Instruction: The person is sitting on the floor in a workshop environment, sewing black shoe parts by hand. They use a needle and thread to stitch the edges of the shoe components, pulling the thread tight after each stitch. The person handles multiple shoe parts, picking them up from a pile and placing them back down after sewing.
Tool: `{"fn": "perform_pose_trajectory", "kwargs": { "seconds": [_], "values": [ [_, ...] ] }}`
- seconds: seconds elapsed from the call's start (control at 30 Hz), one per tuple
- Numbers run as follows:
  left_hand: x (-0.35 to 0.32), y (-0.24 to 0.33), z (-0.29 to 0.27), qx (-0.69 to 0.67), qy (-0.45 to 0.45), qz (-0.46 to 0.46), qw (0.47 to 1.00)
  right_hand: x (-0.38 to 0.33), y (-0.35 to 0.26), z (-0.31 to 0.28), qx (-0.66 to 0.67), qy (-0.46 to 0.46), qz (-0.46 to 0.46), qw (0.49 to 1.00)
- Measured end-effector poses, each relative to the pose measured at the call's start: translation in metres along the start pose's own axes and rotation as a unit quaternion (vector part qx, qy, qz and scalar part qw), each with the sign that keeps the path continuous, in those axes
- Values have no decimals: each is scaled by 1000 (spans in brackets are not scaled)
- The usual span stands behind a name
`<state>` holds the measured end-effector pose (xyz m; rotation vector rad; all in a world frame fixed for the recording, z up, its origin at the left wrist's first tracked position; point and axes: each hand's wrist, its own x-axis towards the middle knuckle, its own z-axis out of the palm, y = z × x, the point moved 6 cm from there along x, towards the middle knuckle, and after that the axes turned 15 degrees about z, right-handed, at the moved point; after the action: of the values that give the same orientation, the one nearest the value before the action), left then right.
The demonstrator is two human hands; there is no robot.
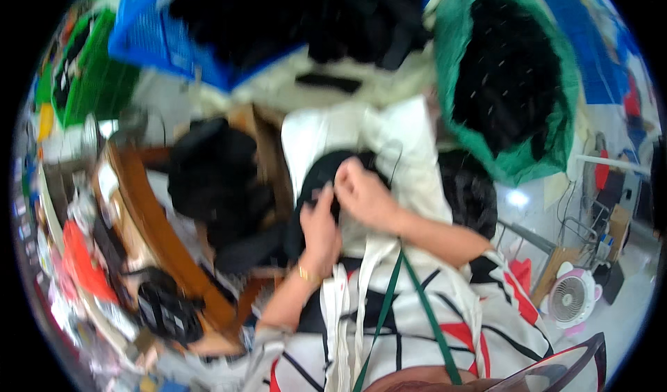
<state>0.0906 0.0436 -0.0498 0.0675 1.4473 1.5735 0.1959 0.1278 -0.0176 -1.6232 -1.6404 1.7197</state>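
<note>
My left hand (319,229) and my right hand (363,192) meet over a piece of black cloth (321,173) that lies on a white fabric bag (410,156) in my lap. Both hands pinch the black cloth at its near edge, fingers closed on it. The left wrist wears a thin gold bracelet. White straps of the bag (347,301) run down toward my body. A green lanyard (396,288) hangs across my patterned white, black and red top.
A pile of black cloth (212,176) sits on a wooden chair (160,232) to my left. A blue crate (160,37) with black cloth stands ahead, a green sack (556,149) full of black cloth ahead right. A small pink fan (571,298) stands on the floor at right.
</note>
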Motion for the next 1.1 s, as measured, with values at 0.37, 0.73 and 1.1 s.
{"fn": "perform_pose_trajectory", "kwargs": {
  "seconds": [0.37,0.73,1.1],
  "values": [
    [-12,0,21,35,-158,105,981,-7,-17,-32,-132,18,-142,981],
    [1,9,35,225,-289,190,911,-14,-7,-52,216,-128,24,968],
    [-7,40,115,498,-601,432,452,-37,84,-293,681,211,-85,696]
  ]
}}
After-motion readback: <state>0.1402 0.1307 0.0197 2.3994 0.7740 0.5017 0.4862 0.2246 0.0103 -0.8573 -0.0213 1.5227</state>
